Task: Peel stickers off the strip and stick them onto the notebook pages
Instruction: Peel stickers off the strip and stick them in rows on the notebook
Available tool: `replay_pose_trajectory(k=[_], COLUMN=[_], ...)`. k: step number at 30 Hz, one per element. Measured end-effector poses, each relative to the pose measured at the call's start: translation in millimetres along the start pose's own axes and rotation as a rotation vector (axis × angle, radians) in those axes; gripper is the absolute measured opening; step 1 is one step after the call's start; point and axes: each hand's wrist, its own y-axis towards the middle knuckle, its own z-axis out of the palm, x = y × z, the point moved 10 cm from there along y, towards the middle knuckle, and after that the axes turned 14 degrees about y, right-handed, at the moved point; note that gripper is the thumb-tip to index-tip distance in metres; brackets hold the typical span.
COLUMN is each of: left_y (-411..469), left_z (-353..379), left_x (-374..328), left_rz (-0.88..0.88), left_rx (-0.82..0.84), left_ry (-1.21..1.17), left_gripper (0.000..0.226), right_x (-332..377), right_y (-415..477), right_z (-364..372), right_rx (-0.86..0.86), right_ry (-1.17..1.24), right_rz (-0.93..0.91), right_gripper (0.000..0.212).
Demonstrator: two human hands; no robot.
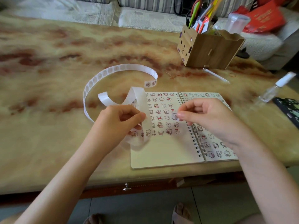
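On a marbled tan table [48,143], the left hand [118,122] pinches the strip [140,101]; the right hand [210,117] pinches a sticker [174,116] over the notebook [166,152]. Pen box [210,50] upper right, sofa [145,18] behind.

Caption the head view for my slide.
Left hand holds the strip while right hand pinches a sticker over the open notebook.

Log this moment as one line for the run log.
left hand: grips sticker strip | right hand: pinches peeled sticker over notebook left page | step: placing, contact with page unclear
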Motion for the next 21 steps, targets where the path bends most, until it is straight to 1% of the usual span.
replay_pose_trajectory(k=[3,6,11,16,21], left_y=[-1.1,-0.5,1.8,3.0,3.6], left_z=[0.1,-0.2,0.8,1.1,1.4], left_x=[1.2,3.3,6.9,7.6,8.8], left_rz=[0.012,0.009,0.005,-0.002,-0.009], left_rx=[-0.004,-0.002,0.017,0.02,0.023], left_ry=[0.071,0.111,0.107,0.108,0.112], left_gripper=[0.014,0.015,0.015,0.015,0.016], right_x=[-16.1,-25.2,-25.3,-22.3,-20.1], right_y=[-0.8,-3.0,-3.5,-4.7,-5.3], right_z=[-21.0,-26.9,-26.1,-26.9,-23.9], right_rx=[-0.033,-0.048,-0.075,-0.115,-0.118], right_ry=[-0.098,-0.136,-0.231,-0.268,-0.288], right_rz=[0.136,0.2,0.195,0.173,0.146], right_gripper=[0.002,0.006,0.006,0.008,0.009])
